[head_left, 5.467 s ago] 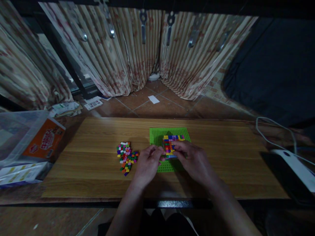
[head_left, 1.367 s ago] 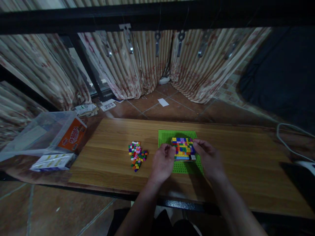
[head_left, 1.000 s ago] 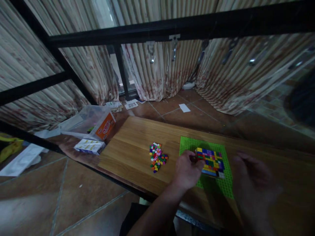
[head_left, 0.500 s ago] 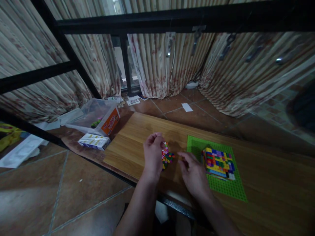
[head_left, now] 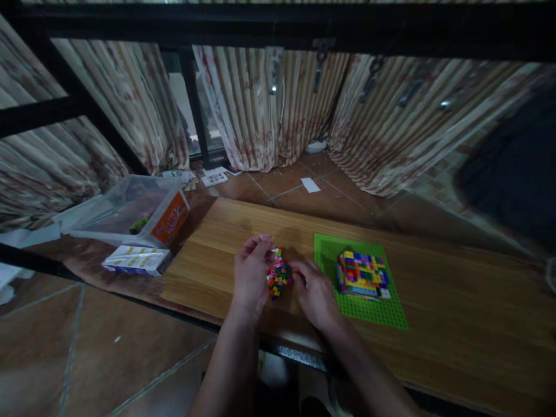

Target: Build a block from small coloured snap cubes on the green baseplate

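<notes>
A long table (head_left: 299, 355) with a dark front edge runs across the lower half of the frame. A wood-grain board (head_left: 204, 263) covers it from left of centre to the right side, its planks light brown and darker toward the right. On the board, near the centre, lies a loose heap of small coloured blocks (head_left: 278, 284); right of centre, a green studded plate (head_left: 377, 316) lies flat, slightly askew. At the left, beyond the board's end, the table shows a reddish-brown surface (head_left: 82, 253), bearing a clear plastic bin (head_left: 117, 200) and, just in front, a white-and-purple box (head_left: 139, 259).
</notes>
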### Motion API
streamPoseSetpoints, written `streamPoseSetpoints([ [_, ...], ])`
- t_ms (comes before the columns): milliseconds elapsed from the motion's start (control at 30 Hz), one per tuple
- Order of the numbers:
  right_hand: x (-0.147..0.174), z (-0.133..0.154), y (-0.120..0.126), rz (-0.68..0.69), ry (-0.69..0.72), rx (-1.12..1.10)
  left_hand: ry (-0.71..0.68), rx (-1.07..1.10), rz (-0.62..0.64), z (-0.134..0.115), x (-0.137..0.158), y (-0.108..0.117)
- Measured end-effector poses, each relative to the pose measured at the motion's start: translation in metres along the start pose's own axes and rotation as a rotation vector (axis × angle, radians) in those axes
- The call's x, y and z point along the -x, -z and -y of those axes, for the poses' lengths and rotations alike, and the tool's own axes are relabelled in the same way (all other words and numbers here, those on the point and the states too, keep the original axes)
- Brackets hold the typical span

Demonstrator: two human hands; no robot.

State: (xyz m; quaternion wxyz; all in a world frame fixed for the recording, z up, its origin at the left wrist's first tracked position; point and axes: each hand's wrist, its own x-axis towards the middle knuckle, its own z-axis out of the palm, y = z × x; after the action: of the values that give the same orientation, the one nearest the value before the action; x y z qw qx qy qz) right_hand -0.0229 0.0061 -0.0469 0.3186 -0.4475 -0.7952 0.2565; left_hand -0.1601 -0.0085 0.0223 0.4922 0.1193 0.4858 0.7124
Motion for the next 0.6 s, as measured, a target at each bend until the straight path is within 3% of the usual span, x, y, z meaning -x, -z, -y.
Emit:
streamPoseSetpoints([
  [267,0.016,0.003,0.066,-0.216,0.041,-0.049,0.048,-0.128,0.089,0.028,0.01,-0.02],
  [433,0.03,-0.03,0.105,-0.386,-0.025,-0.052,0.04,-0.344,0.229,0.06,0.023,-0.04],
  [600,0.039,-0.06,0.13,-0.361,-0.13,-0.032,0.016,-0.545,0.383,0.079,0.032,-0.053],
])
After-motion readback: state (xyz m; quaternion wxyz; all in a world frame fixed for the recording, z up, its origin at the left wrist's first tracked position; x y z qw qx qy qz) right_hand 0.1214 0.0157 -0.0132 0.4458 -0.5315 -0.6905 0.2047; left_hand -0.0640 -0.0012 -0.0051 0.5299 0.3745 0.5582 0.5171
